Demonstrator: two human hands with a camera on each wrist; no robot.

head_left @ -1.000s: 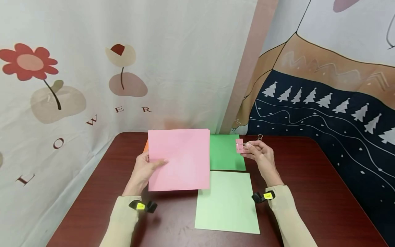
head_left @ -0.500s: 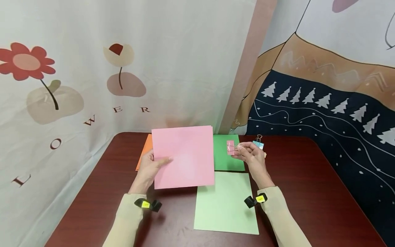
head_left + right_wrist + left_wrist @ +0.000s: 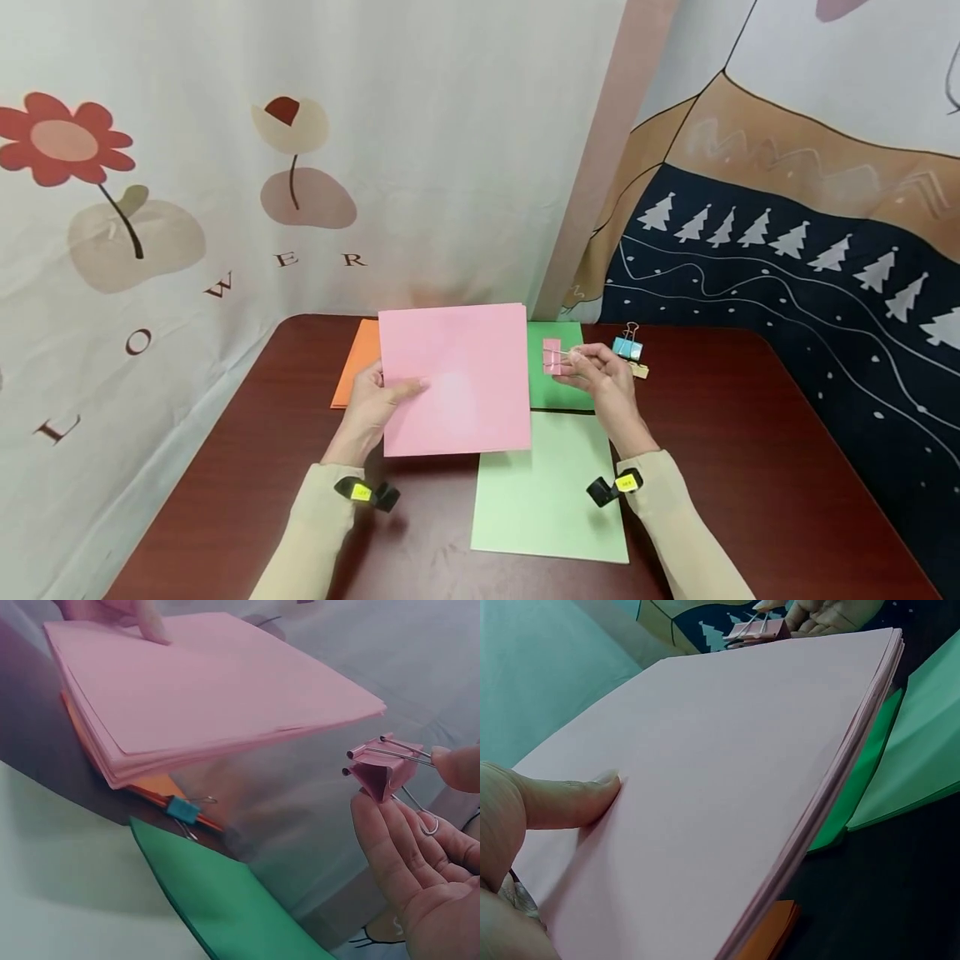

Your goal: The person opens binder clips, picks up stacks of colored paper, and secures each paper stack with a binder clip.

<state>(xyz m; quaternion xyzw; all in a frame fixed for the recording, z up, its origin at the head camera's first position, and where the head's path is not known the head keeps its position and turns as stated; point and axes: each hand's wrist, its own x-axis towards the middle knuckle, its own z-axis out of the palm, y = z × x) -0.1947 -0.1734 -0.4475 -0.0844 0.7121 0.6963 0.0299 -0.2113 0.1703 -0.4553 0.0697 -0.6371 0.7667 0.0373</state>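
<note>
My left hand grips a stack of pink paper by its left side, thumb across the top sheet and the other fingers hidden beneath. The loose sheet edges show in the right wrist view. Just right of the stack, my right hand pinches a pink binder clip by its wire handles. In the right wrist view the thumb presses one handle of the pink clip from above, with fingers under the other side. The clip's mouth points toward the stack's edge, and a gap separates them.
A light green stack lies on the dark red table, with a green stack behind it. At the left back is an orange stack bearing a teal binder clip. Blue and yellow clips lie behind the right hand.
My right hand has carried the pink binder clip leftward, closer to the stack. The left hand has shifted the pink paper slightly right and up, uncovering more orange. The blue and yellow clips became visible.
</note>
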